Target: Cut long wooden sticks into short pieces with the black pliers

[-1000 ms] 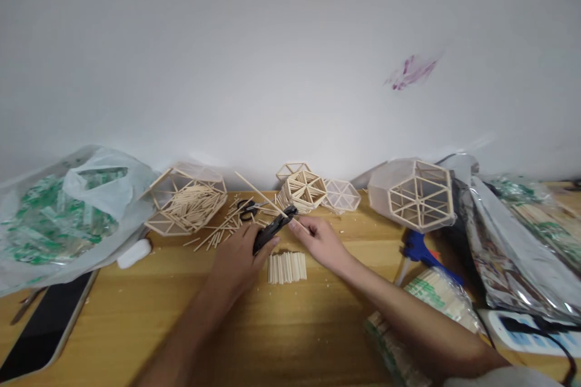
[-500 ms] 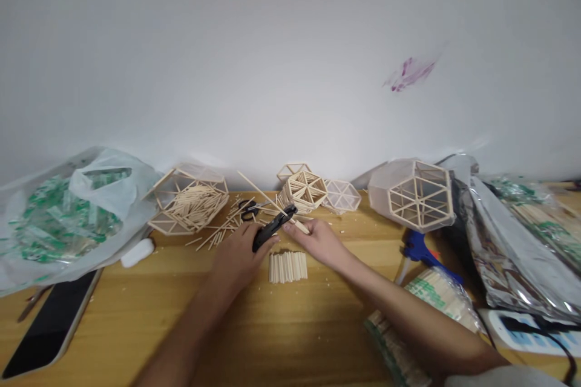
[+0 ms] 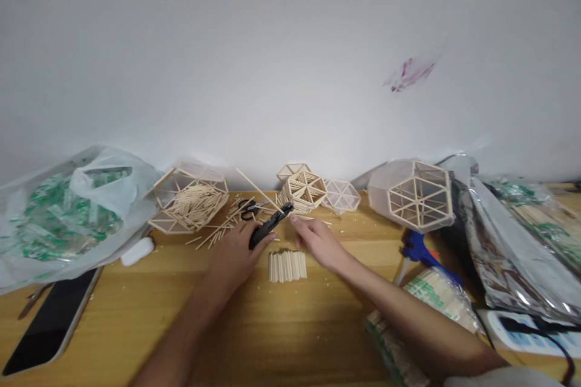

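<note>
My left hand (image 3: pixel 233 257) is closed around black pliers (image 3: pixel 271 227), whose jaws point up and to the right. A long thin wooden stick (image 3: pixel 254 184) slants down from the upper left to the jaws. At its lower end are the pinched fingertips of my right hand (image 3: pixel 320 243); the fingers hide part of the grip. Just below the hands, a neat row of short cut sticks (image 3: pixel 287 266) lies on the wooden table (image 3: pixel 272 338). Loose sticks (image 3: pixel 222 230) and black scissors (image 3: pixel 247 210) lie beyond my left hand.
A hexagonal stick frame (image 3: pixel 157 217) full of sticks stands left, with smaller frames (image 3: pixel 305 191) at centre and a large one (image 3: pixel 420 196) right. A plastic bag (image 3: pixel 68 211) and phone (image 3: pixel 52 320) lie left. A blue glue gun (image 3: pixel 415 248) and packed sticks (image 3: pixel 442 296) lie right.
My right hand has shifted slightly right and down from the pliers, and the flat pale piece in its fingers no longer shows. The pliers have dipped slightly to the left.
</note>
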A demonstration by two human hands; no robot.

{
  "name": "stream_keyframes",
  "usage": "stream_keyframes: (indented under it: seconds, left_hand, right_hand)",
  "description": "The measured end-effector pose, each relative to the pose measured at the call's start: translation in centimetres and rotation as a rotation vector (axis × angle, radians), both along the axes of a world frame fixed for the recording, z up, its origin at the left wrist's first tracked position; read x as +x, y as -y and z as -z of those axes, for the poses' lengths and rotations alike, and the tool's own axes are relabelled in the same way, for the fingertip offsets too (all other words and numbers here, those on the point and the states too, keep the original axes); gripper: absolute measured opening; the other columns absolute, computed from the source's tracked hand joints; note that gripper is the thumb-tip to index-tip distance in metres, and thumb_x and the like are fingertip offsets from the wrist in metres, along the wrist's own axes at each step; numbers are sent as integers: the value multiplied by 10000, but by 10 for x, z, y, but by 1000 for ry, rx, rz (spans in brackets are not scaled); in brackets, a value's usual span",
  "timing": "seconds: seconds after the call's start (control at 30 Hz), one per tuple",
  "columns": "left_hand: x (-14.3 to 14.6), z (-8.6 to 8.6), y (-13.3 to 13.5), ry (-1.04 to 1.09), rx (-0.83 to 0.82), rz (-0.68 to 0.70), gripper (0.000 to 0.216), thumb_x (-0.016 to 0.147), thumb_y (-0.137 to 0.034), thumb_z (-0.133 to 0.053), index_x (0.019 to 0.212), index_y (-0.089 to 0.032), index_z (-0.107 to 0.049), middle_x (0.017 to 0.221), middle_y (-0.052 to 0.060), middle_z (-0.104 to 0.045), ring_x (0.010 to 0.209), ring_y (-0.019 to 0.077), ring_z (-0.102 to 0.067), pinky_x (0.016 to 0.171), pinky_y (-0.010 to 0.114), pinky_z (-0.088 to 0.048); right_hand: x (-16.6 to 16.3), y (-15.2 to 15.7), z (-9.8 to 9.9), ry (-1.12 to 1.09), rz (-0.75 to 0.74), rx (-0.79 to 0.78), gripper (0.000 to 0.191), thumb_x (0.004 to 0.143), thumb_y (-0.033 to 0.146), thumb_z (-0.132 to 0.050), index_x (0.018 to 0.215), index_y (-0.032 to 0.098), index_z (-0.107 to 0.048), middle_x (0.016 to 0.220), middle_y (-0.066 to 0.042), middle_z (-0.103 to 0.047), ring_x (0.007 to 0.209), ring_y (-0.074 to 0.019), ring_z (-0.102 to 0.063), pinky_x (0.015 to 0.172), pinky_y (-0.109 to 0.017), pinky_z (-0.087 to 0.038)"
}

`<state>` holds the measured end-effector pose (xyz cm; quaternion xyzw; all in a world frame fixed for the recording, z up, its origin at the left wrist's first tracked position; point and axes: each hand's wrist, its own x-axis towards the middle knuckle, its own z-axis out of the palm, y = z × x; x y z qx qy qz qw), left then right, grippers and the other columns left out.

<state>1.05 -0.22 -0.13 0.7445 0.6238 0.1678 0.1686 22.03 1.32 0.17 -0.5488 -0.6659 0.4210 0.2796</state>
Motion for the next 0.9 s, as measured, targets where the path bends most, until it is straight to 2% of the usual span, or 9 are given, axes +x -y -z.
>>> stream_keyframes:
  seconds: [0.1,0.27,0.43,0.57,0.73,0.83,0.9]
  left_hand:
    - [-8,3,-4,36,44,-17,380,971,-537,-487,1018,-207,-670,1016,84,-720,924,252,-667,823,356,-481]
    - [-29,3,-13,70,187,-139,425,968,-573,-455,946,-195,-647,911,80,-705,855,255,-655,755,348,-460]
    - [-33,-3,-11,166,200,-57,418,999,-514,-388,906,-197,-643,855,59,-691,822,234,-647,734,332,-454]
    - [-29,-5,-8,189,153,5,413,1010,-496,-374,980,-187,-646,947,79,-704,899,247,-658,798,352,-474]
    - [-23,-3,-7,180,63,27,385,1010,-473,-405,1123,-170,-615,1148,123,-684,1067,273,-645,934,407,-490]
    - [-21,-3,-6,165,29,31,415,1006,-478,-411,1210,-163,-588,1231,143,-663,1140,289,-629,989,443,-482]
    - [-19,-5,-6,126,21,41,428,1007,-492,-401,1222,-167,-579,1243,147,-656,1137,298,-630,973,451,-487]
  right_hand:
    - [3,0,-1,18,19,14,665,1018,560,-316,563,170,-603,553,-9,-546,613,-160,-540,679,-281,-354]
    - [7,-4,5,91,14,74,559,1042,444,-327,680,166,-650,680,-39,-649,703,-185,-586,713,-284,-376]
    - [6,-6,17,277,-83,265,256,993,235,-460,958,152,-699,946,-104,-728,855,-221,-632,783,-301,-432]
    - [8,-9,26,327,-104,344,294,921,109,-546,1161,156,-707,1098,-138,-722,983,-245,-653,886,-328,-475]
    - [11,-11,28,358,-71,358,266,919,165,-604,1159,128,-714,1105,-166,-721,1026,-277,-665,921,-383,-503]
    - [8,-7,20,262,-51,424,288,933,288,-630,1178,149,-689,1113,-144,-724,1032,-275,-665,926,-397,-509]
    - [6,-4,14,163,-47,463,350,942,337,-623,1241,157,-646,1112,-133,-725,1009,-261,-672,905,-388,-516]
